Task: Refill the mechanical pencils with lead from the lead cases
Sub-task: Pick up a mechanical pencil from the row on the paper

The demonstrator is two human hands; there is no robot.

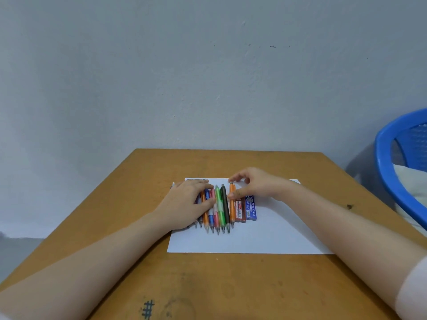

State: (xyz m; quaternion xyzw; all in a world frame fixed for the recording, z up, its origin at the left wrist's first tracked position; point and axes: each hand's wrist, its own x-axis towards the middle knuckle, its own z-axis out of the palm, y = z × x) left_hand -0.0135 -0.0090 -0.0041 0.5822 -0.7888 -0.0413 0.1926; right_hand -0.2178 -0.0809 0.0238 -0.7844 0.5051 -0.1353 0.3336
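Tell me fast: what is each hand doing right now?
Left hand: open, fingers lying flat on the row of pencils.
Right hand: pinching the orange pencil next to the lead cases.

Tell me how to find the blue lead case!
Find the white paper on the wooden table. The blue lead case ends its row of mechanical pencils on the right. It is flat and dark blue, unlike the red lead case beside it.

**Desk tally**

Eight pencils (219, 204) counted by their tips; more may be hidden. Two lead cases (251, 207), one red, one blue. One paper sheet (265, 236). One table (231, 285). One blue chair (388, 158). Two hands: left hand (187, 204), right hand (256, 183).
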